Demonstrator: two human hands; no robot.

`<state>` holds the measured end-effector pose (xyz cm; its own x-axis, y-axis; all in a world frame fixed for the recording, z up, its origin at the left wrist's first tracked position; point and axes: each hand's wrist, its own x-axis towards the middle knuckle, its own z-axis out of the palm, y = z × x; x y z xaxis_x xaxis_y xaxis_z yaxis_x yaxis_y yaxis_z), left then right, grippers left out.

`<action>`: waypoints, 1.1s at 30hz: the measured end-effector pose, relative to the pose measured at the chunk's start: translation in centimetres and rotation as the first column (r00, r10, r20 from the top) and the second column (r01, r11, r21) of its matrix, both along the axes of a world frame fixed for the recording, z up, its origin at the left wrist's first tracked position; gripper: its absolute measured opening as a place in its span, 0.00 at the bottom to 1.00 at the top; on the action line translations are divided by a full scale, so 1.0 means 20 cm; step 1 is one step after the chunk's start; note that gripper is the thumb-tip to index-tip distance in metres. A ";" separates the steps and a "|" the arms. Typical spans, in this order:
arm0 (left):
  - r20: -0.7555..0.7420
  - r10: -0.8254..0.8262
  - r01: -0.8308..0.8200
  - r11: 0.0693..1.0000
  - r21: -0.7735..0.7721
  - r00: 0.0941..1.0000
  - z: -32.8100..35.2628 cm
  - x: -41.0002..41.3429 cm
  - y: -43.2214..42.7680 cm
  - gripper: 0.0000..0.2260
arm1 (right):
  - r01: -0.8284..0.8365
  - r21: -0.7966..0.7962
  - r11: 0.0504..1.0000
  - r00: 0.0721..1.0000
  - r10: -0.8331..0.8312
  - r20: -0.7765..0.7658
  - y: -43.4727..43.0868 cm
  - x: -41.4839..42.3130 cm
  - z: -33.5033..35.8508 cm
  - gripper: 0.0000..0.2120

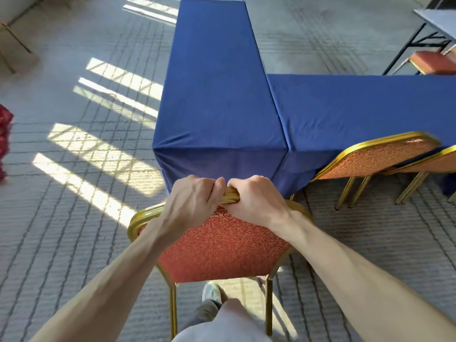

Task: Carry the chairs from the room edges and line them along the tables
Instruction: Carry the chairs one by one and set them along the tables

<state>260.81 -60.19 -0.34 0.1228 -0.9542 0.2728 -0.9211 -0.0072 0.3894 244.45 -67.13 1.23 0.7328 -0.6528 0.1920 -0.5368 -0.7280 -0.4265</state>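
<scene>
Grey carpet (74,230) with a dark grid pattern covers a function room, crossed by bars of sunlight. Two desks draped in blue cloth meet in an L shape: a long desk (222,82) runs away from the viewer, and a side desk (357,107) extends to the right.

Seen from the person's own head, two bare forearms reach forward to a chair (217,250) with a red patterned back and a gold metal frame. It sits directly in front of the person, its back towards them, just short of the near end of the long desk. Whether its legs touch the carpet cannot be told.

The left hand (195,201) and right hand (256,201) grip the gold top rail (232,193) side by side at its centre, almost touching. Their fingers (217,187) are curled tightly over the rail.

To the right, a matching chair (375,156) stands against the side desk. A further chair (441,161) beside it is cut off by the frame.

The step in hand appears to be bringing this chair into place. With both hands so close together, the chair could twist, so a wider grip along the rail would likely steady it. The legs should be kept clear of the carpet and the hanging cloth. The chair should then be set down square to the desk, evenly spaced from its neighbour.
</scene>
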 end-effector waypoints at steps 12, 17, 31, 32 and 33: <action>-0.131 0.206 -0.176 0.961 0.214 0.970 -0.35 -0.24 0.25 0.30 | -0.248 0.076 0.966 0.937 0.259 -0.236 0.14 -0.11 -0.37 0.16; -0.072 0.114 -0.103 0.985 0.141 0.991 -0.44 -0.30 0.38 0.26 | -0.326 0.226 0.918 0.904 0.373 -0.211 0.22 -0.18 -0.45 0.10; -0.079 0.052 -0.037 0.984 0.176 0.996 -0.64 -0.42 0.67 0.22 | -0.320 0.221 0.921 0.895 0.370 -0.248 0.53 -0.33 -0.59 0.08; -0.080 0.045 -0.030 0.982 0.185 0.996 -0.66 -0.43 0.71 0.22 | -0.311 0.210 0.927 0.894 0.360 -0.267 0.57 -0.34 -0.61 0.08; -0.074 0.034 -0.019 0.981 0.193 0.997 -0.69 -0.45 0.75 0.22 | -0.302 0.207 0.931 0.887 0.353 -0.297 0.62 -0.36 -0.63 0.09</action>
